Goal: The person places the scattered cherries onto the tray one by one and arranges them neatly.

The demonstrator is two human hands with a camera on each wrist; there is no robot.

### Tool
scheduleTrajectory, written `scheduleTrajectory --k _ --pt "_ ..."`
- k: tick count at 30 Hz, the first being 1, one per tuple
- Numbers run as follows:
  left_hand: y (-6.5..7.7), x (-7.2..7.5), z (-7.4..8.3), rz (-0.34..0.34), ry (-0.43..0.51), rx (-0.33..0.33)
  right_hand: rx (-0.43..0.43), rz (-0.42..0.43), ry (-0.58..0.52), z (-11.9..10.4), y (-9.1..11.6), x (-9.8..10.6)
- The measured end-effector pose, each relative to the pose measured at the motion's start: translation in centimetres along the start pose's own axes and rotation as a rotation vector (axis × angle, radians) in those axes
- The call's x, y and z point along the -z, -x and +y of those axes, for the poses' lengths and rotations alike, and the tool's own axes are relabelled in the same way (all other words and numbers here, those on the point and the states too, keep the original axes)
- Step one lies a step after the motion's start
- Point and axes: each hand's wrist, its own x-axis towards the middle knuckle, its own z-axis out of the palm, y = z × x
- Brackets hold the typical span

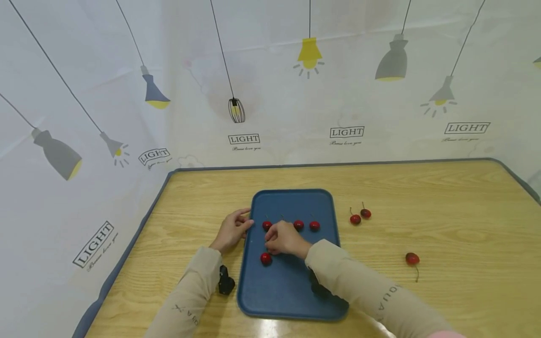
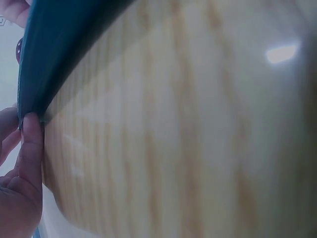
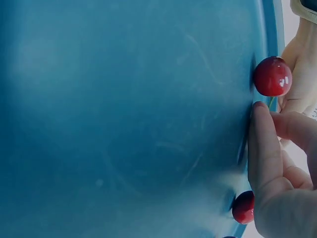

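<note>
A blue tray (image 1: 291,293) lies on the wooden table, with red cherries on it. My left hand (image 1: 232,230) grips the tray's left rim, thumb and fingers on either side of the edge in the left wrist view. Over the tray, my right hand (image 1: 286,238) pinches the thin stem of a cherry (image 1: 266,258); in the right wrist view that cherry (image 3: 272,76) sits just beyond the fingertips. Farther up the tray, a row holds a left cherry (image 1: 267,226), a middle cherry (image 1: 298,225) and a right cherry (image 1: 314,226). The right hand covers part of this row.
Right of the tray, two cherries lie close together, a nearer one (image 1: 355,219) and a farther one (image 1: 366,213). Another cherry (image 1: 412,258) lies farther right, its stem toward me. A lamp-patterned white sheet (image 1: 287,103) hangs behind the table (image 1: 465,211).
</note>
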Motion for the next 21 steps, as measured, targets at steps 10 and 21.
scheduleTrajectory --k 10,21 --pt "0.03 -0.06 0.04 0.007 0.004 -0.007 0.018 0.015 0.034 0.16 -0.02 0.02" --pt "0.04 -0.01 -0.08 0.007 0.001 -0.006 0.026 0.023 0.026 0.25 0.04 0.08"
